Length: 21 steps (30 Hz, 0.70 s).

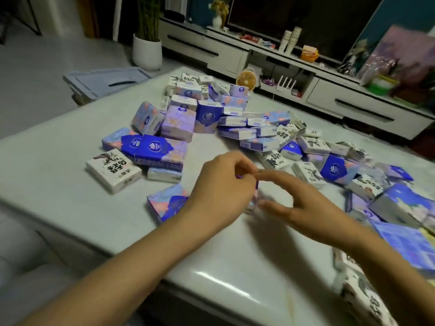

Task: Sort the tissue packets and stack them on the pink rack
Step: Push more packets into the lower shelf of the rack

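Many tissue packets lie loose on a pale table (70, 189): blue-and-pink ones in a heap (207, 114) at the far middle, white ink-print ones mixed in at the right (313, 147). Above the table's middle, my left hand (223, 187) curls its fingers round a small blurred blue-pink packet (253, 196). My right hand (299, 203) meets it from the right, forefinger over and thumb under that same packet. Most of this packet is hidden. A blue-pink packet (164, 203) lies flat under my left wrist. A white packet (113, 169) sits alone at the left. No pink rack is in view.
Larger wrapped packs (404, 241) crowd the table's right edge. Behind the table runs a white TV cabinet (235, 52), with a small orange fan (246, 78) near it. A white plant pot (147, 52) and a grey lidded bin (106, 81) stand on the floor at the left.
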{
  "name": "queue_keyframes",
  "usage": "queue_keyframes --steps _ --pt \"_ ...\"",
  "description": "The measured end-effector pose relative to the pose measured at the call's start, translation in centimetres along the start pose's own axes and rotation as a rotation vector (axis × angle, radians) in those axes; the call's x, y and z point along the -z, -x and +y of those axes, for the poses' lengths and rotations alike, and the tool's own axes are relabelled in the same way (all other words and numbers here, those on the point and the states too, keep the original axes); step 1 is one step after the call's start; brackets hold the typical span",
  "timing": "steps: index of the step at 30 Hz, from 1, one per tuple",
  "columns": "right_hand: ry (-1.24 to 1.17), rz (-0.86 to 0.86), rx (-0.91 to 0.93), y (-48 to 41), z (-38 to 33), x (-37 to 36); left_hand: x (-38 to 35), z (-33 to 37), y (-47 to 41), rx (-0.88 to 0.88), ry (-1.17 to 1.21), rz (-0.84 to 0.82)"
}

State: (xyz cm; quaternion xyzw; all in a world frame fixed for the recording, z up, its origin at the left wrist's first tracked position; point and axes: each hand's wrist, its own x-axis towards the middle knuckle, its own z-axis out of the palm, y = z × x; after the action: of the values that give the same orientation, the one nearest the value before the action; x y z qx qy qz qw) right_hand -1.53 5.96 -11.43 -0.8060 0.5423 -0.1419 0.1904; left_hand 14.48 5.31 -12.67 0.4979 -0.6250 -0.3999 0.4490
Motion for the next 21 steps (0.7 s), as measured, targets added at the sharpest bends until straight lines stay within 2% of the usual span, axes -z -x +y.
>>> queue_keyframes --steps 3,6,9,12,14,17,21 --pt "-0.045 0.022 -0.146 4.3 1.5 3.5 -3.5 0.4 2.2 -0.152 -0.113 -0.23" --pt "-0.036 -0.079 -0.273 8.9 2.2 5.8 -7.0 0.8 4.2 -0.293 -0.253 -0.494" --pt "0.085 -0.146 -0.274 13.0 2.4 5.3 -10.0 1.3 5.4 -0.371 -0.387 -0.663" --pt "0.422 -0.237 -0.237 15.6 2.5 3.5 -11.3 0.9 5.9 -0.417 -0.506 -0.667" --pt "0.497 -0.198 -0.258 16.4 2.9 2.3 -11.2 0.1 5.9 -0.455 -0.548 -0.646" --pt "0.324 -0.018 -0.179 17.3 3.7 1.4 -10.6 -0.4 6.1 -0.474 -0.525 -0.661" --pt "0.125 0.105 -0.149 19.2 4.3 1.3 -10.9 0.0 6.6 -0.499 -0.49 -0.674"
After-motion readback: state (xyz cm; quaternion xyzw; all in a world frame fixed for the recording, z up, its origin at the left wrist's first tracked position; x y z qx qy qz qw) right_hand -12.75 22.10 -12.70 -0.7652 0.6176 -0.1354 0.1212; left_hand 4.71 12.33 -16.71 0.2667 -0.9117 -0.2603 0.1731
